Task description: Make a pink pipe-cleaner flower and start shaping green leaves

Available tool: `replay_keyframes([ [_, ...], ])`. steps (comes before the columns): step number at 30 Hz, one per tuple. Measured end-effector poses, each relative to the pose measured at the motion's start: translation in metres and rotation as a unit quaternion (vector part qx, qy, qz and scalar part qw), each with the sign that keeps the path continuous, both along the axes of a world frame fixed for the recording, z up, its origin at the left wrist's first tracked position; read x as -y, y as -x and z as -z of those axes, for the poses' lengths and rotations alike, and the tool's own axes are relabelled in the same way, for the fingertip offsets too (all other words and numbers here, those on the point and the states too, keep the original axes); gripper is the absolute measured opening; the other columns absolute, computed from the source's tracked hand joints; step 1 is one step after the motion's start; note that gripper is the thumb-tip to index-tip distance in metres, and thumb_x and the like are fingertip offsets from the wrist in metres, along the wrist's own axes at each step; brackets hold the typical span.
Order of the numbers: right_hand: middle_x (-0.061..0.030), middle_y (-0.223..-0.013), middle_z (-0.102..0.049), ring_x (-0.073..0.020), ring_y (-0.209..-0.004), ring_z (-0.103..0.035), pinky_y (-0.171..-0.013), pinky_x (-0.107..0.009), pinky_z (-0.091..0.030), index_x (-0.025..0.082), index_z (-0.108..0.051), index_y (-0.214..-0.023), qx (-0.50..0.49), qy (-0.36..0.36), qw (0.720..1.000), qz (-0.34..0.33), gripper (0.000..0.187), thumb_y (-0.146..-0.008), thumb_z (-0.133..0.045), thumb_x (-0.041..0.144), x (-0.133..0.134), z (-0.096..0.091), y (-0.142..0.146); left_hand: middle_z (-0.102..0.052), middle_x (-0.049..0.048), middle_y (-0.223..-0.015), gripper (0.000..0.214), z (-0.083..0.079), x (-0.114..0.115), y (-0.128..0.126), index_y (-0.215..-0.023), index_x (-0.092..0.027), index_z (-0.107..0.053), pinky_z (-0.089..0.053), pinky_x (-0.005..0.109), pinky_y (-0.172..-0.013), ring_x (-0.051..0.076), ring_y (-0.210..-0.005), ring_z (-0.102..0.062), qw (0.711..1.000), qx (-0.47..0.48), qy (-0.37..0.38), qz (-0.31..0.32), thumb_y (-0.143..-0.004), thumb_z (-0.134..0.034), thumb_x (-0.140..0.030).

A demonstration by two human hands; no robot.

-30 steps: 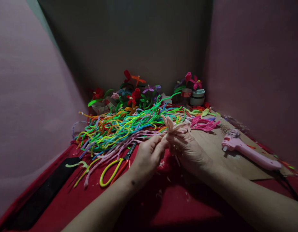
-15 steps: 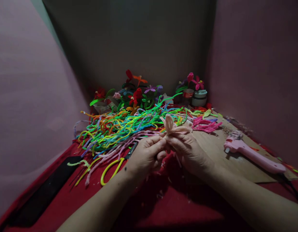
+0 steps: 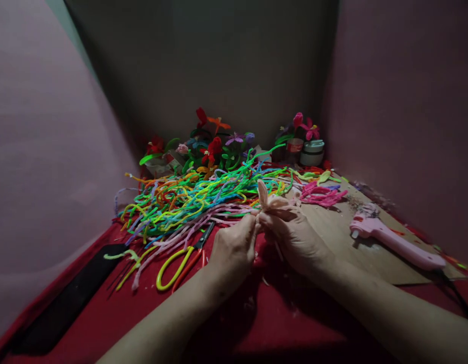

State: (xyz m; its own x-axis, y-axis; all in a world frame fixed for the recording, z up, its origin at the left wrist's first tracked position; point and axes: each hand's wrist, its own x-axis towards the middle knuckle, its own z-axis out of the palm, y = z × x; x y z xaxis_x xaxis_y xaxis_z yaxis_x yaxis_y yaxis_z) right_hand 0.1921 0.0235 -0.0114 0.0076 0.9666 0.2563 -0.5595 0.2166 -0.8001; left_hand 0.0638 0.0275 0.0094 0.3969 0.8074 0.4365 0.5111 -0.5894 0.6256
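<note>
Between my two hands is a pale pink pipe-cleaner flower (image 3: 276,202), its looped petals sticking up and out to the right. My right hand (image 3: 294,235) is closed around the base of the petals. At the same base my left hand (image 3: 236,245) pinches, thumb and fingers pressed together; the exact spot it grips is partly hidden. Left of my left wrist lies a pair of scissors (image 3: 176,268) with yellow and red handles. Just beyond my hands spreads a heap of coloured pipe cleaners (image 3: 196,197).
A pink glue gun (image 3: 399,242) rests on a brown board (image 3: 332,242) at the right, near a bundle of magenta pipe cleaners (image 3: 323,194). Finished flowers (image 3: 213,149) and a lidded jar (image 3: 312,153) stand at the back. A black strip (image 3: 71,298) lies left on red cloth (image 3: 226,328).
My left hand has turned, its knuckles now higher and its fingers tighter together. The flower has rotated, its petals shifting in my right hand. More of the scissors' red handle shows.
</note>
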Motion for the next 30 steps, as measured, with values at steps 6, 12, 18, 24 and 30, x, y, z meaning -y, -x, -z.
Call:
replay_keyframes([
  [6, 0.0009, -0.073, -0.046, -0.0095, -0.063, -0.04, -0.059, -0.025, -0.034, 0.017, -0.063, -0.072, 0.076, -0.021, 0.996, -0.029, 0.008, -0.072, -0.065, 0.025, 0.001, -0.001, -0.003, -0.036, -0.0058, -0.052, 0.023, -0.013, -0.001, -0.001, -0.068, -0.015, -0.051, -0.025, 0.018, -0.044, 0.005, -0.045, -0.029, 0.965, 0.142, 0.214, 0.058, -0.083, -0.047, -0.031],
  [12, 0.0026, -0.068, -0.047, -0.0088, -0.06, -0.04, -0.055, -0.024, -0.034, 0.018, -0.06, -0.069, 0.028, -0.046, 0.998, -0.041, 0.008, -0.071, -0.064, 0.024, -0.004, -0.002, -0.004, -0.031, -0.0093, -0.045, 0.022, -0.014, -0.003, 0.004, -0.073, -0.017, -0.049, -0.014, 0.016, -0.033, 0.002, -0.033, -0.017, 0.831, 0.285, 0.451, 0.157, -0.081, -0.05, -0.037],
  [18, 0.0049, -0.056, -0.043, -0.0057, -0.05, -0.033, -0.048, -0.021, -0.028, 0.017, -0.06, -0.068, -0.032, 0.002, 0.992, -0.122, 0.009, -0.073, -0.064, 0.023, -0.003, -0.004, -0.002, -0.026, -0.0105, -0.046, 0.02, -0.013, -0.005, 0.006, -0.076, -0.018, -0.049, -0.016, 0.016, -0.03, 0.003, -0.032, -0.009, 0.757, 0.301, 0.528, 0.24, -0.083, -0.047, -0.036],
  [24, 0.0031, -0.065, -0.048, -0.0067, -0.053, -0.033, -0.052, -0.023, -0.029, 0.017, -0.06, -0.071, -0.009, 0.006, 0.999, -0.039, 0.011, -0.071, -0.066, 0.026, -0.004, 0.001, -0.002, -0.045, -0.0031, -0.06, 0.017, -0.005, 0.0, -0.001, -0.071, -0.017, -0.049, -0.028, 0.02, -0.048, 0.007, -0.05, -0.039, 0.989, 0.088, 0.113, 0.027, -0.082, -0.049, -0.03],
  [30, 0.002, -0.068, -0.051, -0.009, -0.061, -0.041, -0.058, -0.024, -0.033, 0.018, -0.064, -0.071, 0.062, -0.021, 0.998, -0.01, 0.008, -0.071, -0.067, 0.025, 0.002, -0.006, -0.003, -0.04, -0.0047, -0.056, 0.018, -0.002, -0.001, -0.001, -0.069, -0.017, -0.05, -0.028, 0.02, -0.05, 0.006, -0.049, -0.034, 0.996, 0.065, 0.058, 0.009, -0.084, -0.044, -0.025],
])
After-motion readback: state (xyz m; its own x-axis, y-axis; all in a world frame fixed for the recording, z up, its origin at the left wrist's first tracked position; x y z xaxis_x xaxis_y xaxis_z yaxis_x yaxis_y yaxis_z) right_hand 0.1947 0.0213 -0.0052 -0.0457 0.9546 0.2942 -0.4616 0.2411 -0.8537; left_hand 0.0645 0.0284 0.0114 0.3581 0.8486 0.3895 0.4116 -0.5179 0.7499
